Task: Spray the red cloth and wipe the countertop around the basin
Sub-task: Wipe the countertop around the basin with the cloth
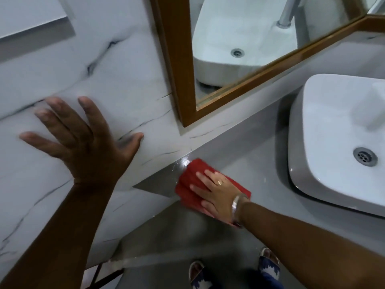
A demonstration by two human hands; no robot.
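cloth: the red cloth (pixel 192 182) lies flat on the grey countertop (pixel 245 163), in the corner by the side wall, well left of the basin (pixel 325 130)
right hand: the right hand (pixel 216 191) presses palm-down on the cloth with fingers spread and flat, pinning it rather than clutching it
left hand: the left hand (pixel 83 140) is open with fingers splayed, holding nothing, seemingly braced against the marble wall (pixel 129 80)
handling: the cloth looks soft, light and limp, with a ribbed weave; probably damp, so it should slide easily yet bunch if pushed by one edge; a flat palm over its middle seems the best hold
countertop: smooth, hard, matt grey, with a wet glint just beyond the cloth's far edge; likely slick there
basin: glossy white, rounded-square, standing on the counter, metal drain inside
wall: pale veined marble, polished
mirror: wood-framed mirror (pixel 179 65) above the counter
spray bottle: none in view
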